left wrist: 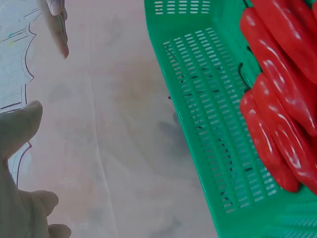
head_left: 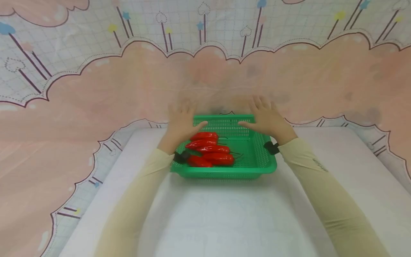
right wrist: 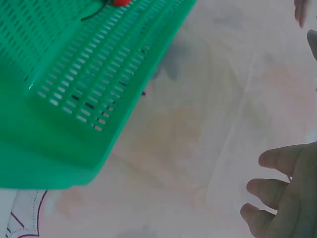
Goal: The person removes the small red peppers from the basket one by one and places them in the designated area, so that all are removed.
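A green plastic basket (head_left: pixel 224 170) with slotted walls stands on the white table. Several glossy red peppers (head_left: pixel 218 159) lie in its left half, thin dark stems toward the right. My left hand (head_left: pixel 181 123) is spread over the basket's back left corner, fingers extended and thumb out to the right. Over the back right corner my right hand (head_left: pixel 268 119) is held likewise, its thumb pointing left. Neither hand holds anything. Both wrist views show the fingers apart from the basket's rim, with the peppers (left wrist: pixel 277 134) plain in the left one.
The white tabletop (head_left: pixel 221 214) stretches in front of the basket and to both sides. Behind it hangs a patterned cloth (head_left: pixel 205 78) in pink and white. Black camera straps (head_left: pixel 272 148) circle the wrists near the basket's sides.
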Demonstrator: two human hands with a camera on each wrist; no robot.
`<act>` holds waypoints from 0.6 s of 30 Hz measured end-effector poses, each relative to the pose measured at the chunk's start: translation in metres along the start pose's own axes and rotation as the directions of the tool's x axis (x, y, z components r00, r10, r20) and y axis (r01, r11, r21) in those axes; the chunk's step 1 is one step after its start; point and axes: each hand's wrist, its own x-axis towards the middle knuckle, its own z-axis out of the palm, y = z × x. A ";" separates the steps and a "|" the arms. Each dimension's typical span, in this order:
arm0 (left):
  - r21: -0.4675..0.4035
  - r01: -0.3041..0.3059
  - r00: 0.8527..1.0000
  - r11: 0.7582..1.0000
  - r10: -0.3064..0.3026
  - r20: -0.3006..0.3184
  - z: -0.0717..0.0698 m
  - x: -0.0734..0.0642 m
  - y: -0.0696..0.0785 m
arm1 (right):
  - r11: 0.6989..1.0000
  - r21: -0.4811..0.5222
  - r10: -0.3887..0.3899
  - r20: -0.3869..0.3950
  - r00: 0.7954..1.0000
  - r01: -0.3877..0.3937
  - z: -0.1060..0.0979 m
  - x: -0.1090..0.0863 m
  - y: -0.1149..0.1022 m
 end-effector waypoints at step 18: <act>0.008 0.013 0.999 1.000 -0.014 0.032 0.002 -0.030 -0.032 | 0.995 -0.010 -0.104 0.007 0.995 0.104 0.020 0.032 -0.025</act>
